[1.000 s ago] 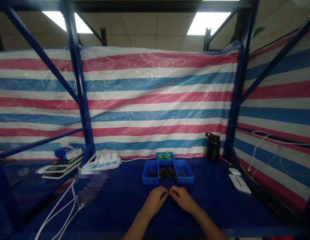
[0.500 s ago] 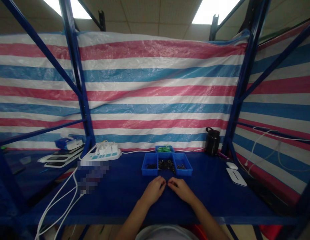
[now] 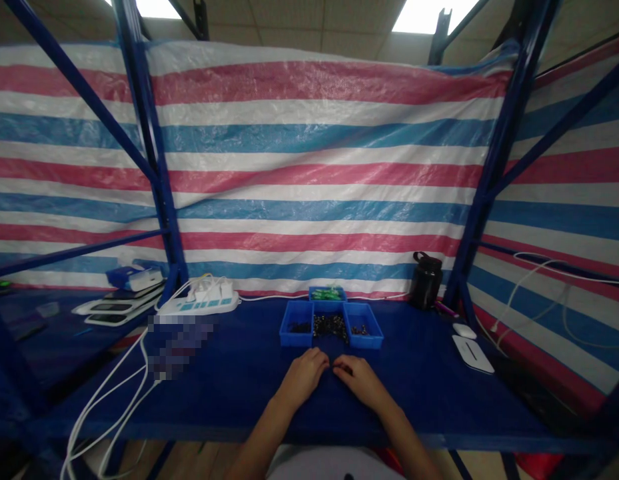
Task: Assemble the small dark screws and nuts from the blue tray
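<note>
My left hand [image 3: 304, 376] and my right hand [image 3: 358, 380] rest close together over the blue tabletop [image 3: 229, 380], fingertips almost meeting. Both have curled, closed fingers; whatever lies between them is hidden or too small to name. Just beyond them stand a left blue bin [image 3: 296, 340] and a right blue bin [image 3: 367, 342], each with small dark parts inside. Between these bins is a heap of small dark parts [image 3: 330, 326]. Behind it, another blue bin [image 3: 313, 298] holds green pieces [image 3: 327, 293].
A white power strip [image 3: 199, 305] with plugs and trailing white cables [image 3: 96, 400] lies to the left, near stacked devices [image 3: 119, 308]. A black bottle [image 3: 426, 283] and a flat white device [image 3: 472, 354] are on the right. Blue posts [image 3: 156, 147] frame a striped sheet [image 3: 314, 153].
The camera view has shifted slightly. Both hands stay closed in front of the bins, with only a slight change in finger position.
</note>
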`<state>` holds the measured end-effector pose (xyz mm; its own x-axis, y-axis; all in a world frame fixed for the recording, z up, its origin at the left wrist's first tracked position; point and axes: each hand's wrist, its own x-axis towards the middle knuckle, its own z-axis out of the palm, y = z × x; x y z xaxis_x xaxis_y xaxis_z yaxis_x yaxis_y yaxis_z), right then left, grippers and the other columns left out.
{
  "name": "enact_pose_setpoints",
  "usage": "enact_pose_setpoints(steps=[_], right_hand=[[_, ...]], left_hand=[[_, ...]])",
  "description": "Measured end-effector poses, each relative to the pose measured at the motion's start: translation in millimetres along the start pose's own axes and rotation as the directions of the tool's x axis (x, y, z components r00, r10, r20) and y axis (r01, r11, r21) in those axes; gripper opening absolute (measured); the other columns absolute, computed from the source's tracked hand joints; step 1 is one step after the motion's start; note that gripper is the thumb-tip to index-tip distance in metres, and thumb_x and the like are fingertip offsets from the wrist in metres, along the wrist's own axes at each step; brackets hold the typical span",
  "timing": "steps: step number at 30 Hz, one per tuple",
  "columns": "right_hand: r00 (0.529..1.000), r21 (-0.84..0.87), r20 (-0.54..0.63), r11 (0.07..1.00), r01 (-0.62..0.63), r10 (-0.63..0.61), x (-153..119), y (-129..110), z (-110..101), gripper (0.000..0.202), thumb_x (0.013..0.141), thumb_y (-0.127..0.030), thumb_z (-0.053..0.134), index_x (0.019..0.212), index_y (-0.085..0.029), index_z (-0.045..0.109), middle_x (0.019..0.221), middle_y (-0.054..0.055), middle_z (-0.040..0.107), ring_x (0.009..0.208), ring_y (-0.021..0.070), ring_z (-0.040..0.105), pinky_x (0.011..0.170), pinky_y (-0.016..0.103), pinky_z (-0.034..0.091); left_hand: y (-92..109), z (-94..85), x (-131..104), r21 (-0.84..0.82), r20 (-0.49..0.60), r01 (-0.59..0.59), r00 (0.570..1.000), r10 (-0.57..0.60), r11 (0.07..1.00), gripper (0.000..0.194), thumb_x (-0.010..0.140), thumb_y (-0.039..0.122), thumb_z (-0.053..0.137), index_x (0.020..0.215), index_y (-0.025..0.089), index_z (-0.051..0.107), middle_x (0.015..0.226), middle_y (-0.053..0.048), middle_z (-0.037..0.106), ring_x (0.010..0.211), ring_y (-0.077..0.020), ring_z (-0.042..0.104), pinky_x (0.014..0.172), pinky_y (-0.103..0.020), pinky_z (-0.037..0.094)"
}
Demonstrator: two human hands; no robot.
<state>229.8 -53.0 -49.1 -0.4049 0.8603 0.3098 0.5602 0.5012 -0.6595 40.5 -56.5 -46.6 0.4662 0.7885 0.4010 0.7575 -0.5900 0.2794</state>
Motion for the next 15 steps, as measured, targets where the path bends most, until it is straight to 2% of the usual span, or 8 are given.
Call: enact_pose_setpoints(steps=[15], right_hand=[[1.000,-0.008,-0.004,1.000,0.018,-0.019,1.4,-1.7,-1.3,0.021,0.087,-0.031,0.048,0.092,-0.021,0.066,0.089,0.004,0.069,0.084,0.0192,0.062,0.077,0.027,0.043]], left_hand=[[-0.2,-0.5,-0.8,0.019,0.018,-0.014,1.000,0.013,1.000,0.018,0.095,0.021,0.039,0.093,0.020,0.058,0.091,-0.002,0.057,0.089,-0.0160,0.052,0.079,-0.026,0.040]])
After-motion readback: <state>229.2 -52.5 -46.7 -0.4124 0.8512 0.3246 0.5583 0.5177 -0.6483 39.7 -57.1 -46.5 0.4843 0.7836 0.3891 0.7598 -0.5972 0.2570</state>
